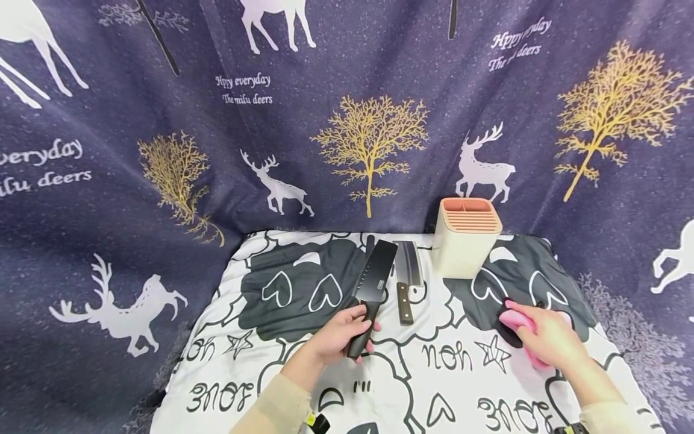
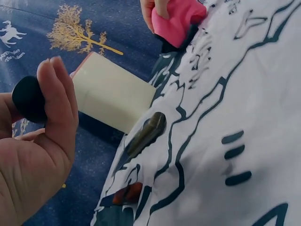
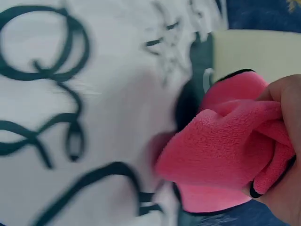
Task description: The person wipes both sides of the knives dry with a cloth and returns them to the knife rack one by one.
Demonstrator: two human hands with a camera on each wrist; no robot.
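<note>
My left hand (image 1: 340, 333) grips the black handle of a black-bladed cleaver (image 1: 375, 274), its blade pointing up and away. In the left wrist view only the handle's dark end (image 2: 28, 99) shows, inside my curled fingers. To the right lies a second cleaver (image 1: 408, 265) with a grey blade and a riveted wooden handle (image 2: 148, 134). Another dark object (image 1: 370, 243) lies mostly hidden behind the black blade. On the right, my right hand (image 1: 550, 337) holds a bunched pink cloth (image 3: 221, 150) with black edging, its folds hanging over the bedding.
A cream knife block (image 1: 465, 250) with an orange slotted top stands at the back right. A reddish-brown handle (image 2: 128, 193) lies near the wooden one. Black-and-white patterned fabric (image 1: 428, 392) covers the surface, and a dark blue deer-print curtain (image 1: 336, 54) hangs behind.
</note>
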